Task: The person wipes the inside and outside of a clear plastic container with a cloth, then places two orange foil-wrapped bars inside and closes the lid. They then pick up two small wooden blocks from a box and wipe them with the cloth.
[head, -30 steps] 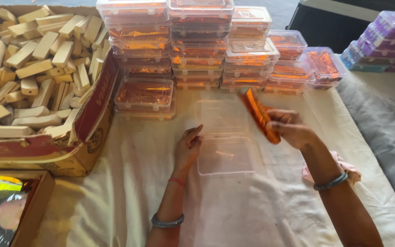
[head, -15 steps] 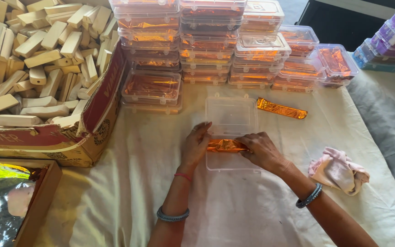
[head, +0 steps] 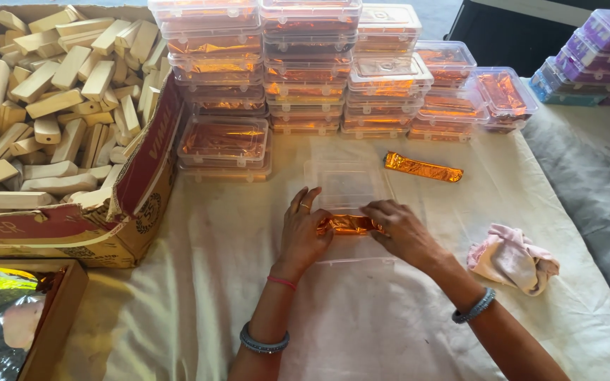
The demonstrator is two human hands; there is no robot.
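Orange foil bar (head: 347,224) pinched at both ends by left hand (head: 305,236) and right hand (head: 402,231), steadied over clear box (head: 347,185) (lid open).

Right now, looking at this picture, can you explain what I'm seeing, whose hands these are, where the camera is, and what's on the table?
The camera sits on a person's head and looks down at their own two bare hands over a table covered with a cream cloth. The left hand and the right hand both grip a small bar wrapped in shiny orange foil, holding it over an open clear plastic box. A second orange foil bar lies on the cloth just right of that box. Behind stand stacks of closed clear boxes with orange foil inside. To the left, a big cardboard carton holds pale unwrapped bars. A crumpled pink cloth lies at right, and purple-lidded boxes sit far right.
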